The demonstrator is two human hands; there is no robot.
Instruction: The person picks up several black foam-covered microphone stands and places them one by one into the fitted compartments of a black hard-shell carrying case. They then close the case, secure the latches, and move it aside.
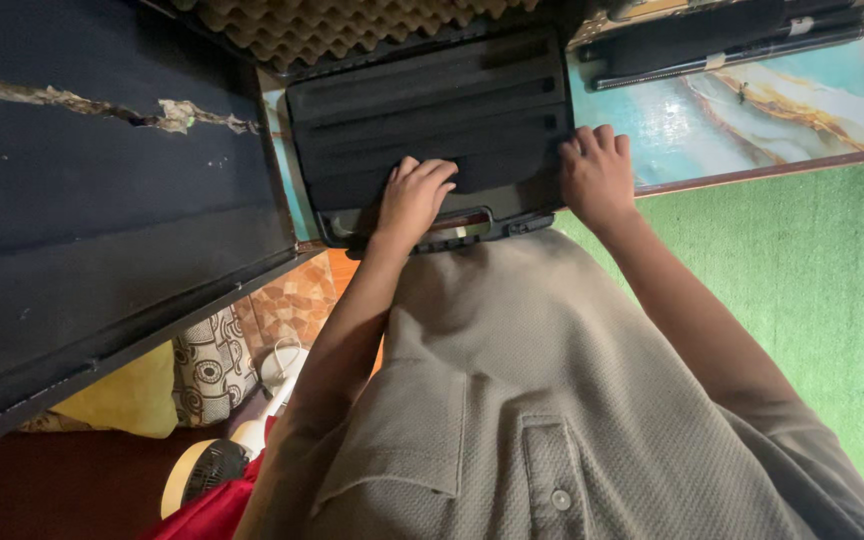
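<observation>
Both hands are down on the black plastic case (432, 110), which lies on the table (752, 110) with its marbled blue and gold top, right at the near edge against the person's beige shirt (512, 400). The left hand (414, 197) rests flat on the ribbed lid, fingers spread and loose, just above the carry handle (457, 222) on the near side; it clasps nothing. The right hand (595, 175) sits at the case's right corner, fingers curled over the edge of the lid and pressing on it, palm partly on the table. Whether those fingers truly grip the rim or only lean there, the view does not settle. Behind the case, a sheet of tan egg-crate foam (352, 25) shows at the top. A long dark bar (722, 55) lies across the table, well apart from the right hand. To the left stands a large dark panel (102, 200) with a cracked strip. Below it sit a yellow cushion (127, 400) and a small fan (202, 470). A green wall (812, 290) fills the right side.
</observation>
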